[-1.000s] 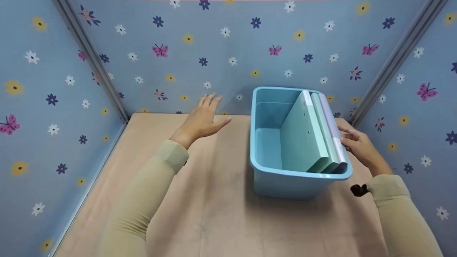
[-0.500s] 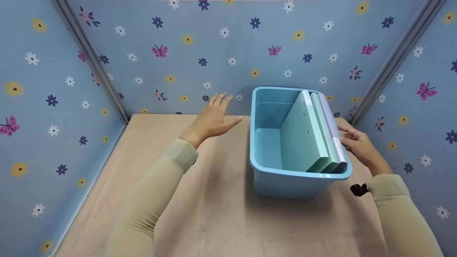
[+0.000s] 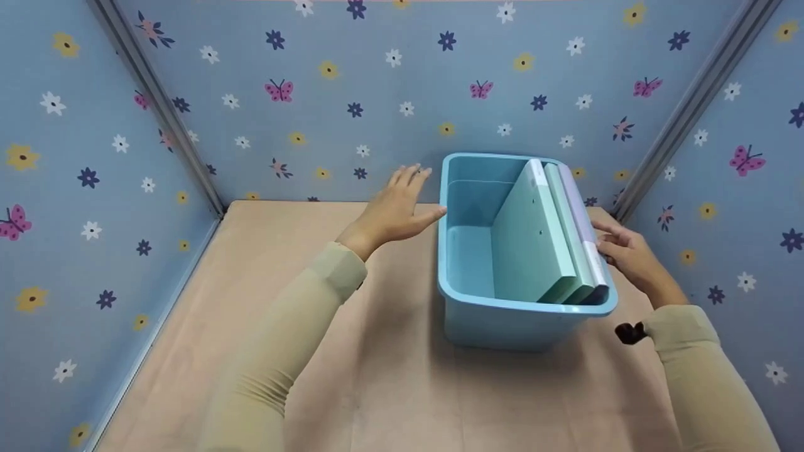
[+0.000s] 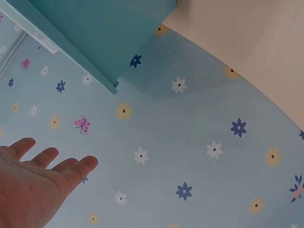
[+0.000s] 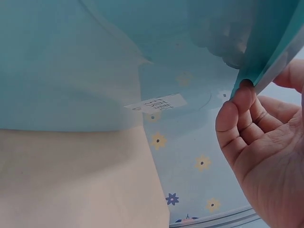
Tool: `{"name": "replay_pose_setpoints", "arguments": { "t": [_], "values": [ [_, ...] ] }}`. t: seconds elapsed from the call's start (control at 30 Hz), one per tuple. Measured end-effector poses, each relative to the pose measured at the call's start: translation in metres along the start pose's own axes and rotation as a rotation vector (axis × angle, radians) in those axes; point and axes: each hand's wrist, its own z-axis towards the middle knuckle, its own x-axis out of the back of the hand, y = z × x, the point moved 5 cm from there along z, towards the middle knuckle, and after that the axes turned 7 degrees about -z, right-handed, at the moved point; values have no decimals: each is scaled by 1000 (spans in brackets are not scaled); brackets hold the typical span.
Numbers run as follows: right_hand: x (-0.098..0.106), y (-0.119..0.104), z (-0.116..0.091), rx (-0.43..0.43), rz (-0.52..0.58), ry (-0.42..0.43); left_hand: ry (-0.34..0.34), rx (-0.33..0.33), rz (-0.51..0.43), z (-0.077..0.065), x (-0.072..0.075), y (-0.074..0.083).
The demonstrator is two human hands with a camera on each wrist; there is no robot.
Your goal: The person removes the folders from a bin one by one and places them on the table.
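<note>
A light-blue plastic bin (image 3: 502, 323) stands on the table, right of centre. Inside its right half, two mint-green binders (image 3: 531, 242) and a lilac binder (image 3: 578, 204) stand on edge, side by side. My right hand (image 3: 637, 257) holds the bin's right rim; in the right wrist view the fingers of that hand (image 5: 266, 147) curl under the rim. My left hand (image 3: 392, 210) has its fingers spread beside the left rim, thumb tip at the edge; whether it touches cannot be told. The left wrist view has its fingers apart from the bin wall (image 4: 104, 42).
A beige-covered table (image 3: 301, 376) lies beneath. Blue flowered panels enclose it: a back wall (image 3: 389, 81) close behind the bin, a left wall (image 3: 63, 263) and a right wall (image 3: 754, 207). A label (image 5: 159, 102) is stuck on the bin's outer side.
My left hand has moved to the right, up to the bin's left rim, fingers still spread. The right hand stays on the right rim, and bin and binders have not moved.
</note>
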Motion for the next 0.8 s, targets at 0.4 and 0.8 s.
{"name": "replay_pose_setpoints", "arguments": {
  "t": [0.4,0.8],
  "values": [
    [-1,0,1,-4,26,0,-29,-45,-3,11,-16,29],
    [-5,0,2,34,91,1,-92,-72,-13,16,-36,59]
  ]
}}
